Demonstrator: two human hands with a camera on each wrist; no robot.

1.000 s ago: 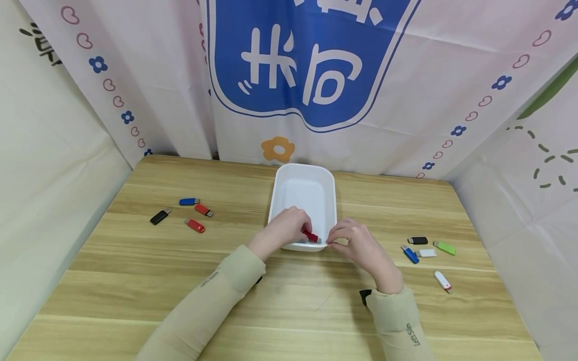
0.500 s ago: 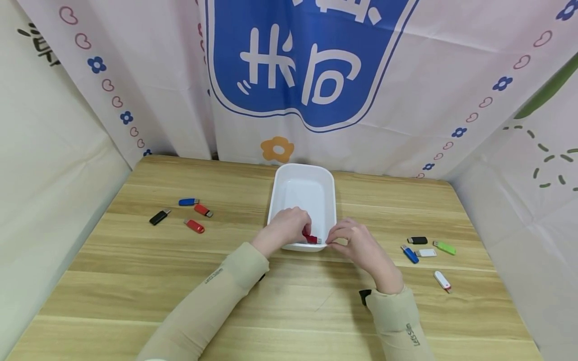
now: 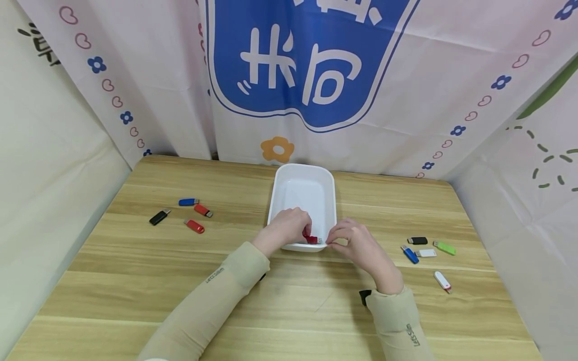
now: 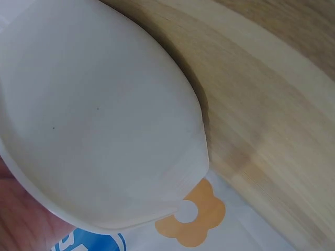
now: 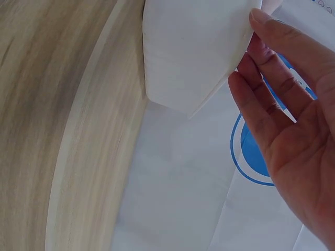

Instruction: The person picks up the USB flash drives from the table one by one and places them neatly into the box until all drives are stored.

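Printed cloth (image 3: 311, 75) is hanging at 12 o'clock, w/ wood-grain desk (image 3: 289, 311) running toward 6. White tray (image 3: 302, 189) is sitting approx. mid-desk, long sides running 12 to 6. R hand (image 3: 356, 243) is pinching tray rim at the 5 o'clock corner, thumb & fingers nearly closed on it. L hand (image 3: 286, 225) is reaching into tray's 6 o'clock end, fingers curling nearly closed round dk-red USB stick (image 3: 311, 239); stick is sitting inside tray nr the 6 o'clock wall, metal plug pointing approx. 3, other end hiding behind fingers. At tray's 9 o'clock, black stick (image 3: 159, 217), blue stick (image 3: 187, 202) & two red sticks (image 3: 195, 226) are lying loose. At approx. 4, white-&-red stick (image 3: 441, 281), green stick (image 3: 446, 248), white stick (image 3: 426, 253), 2nd blue stick (image 3: 410, 254) & 2nd black stick (image 3: 419, 240) are lying nr each other.
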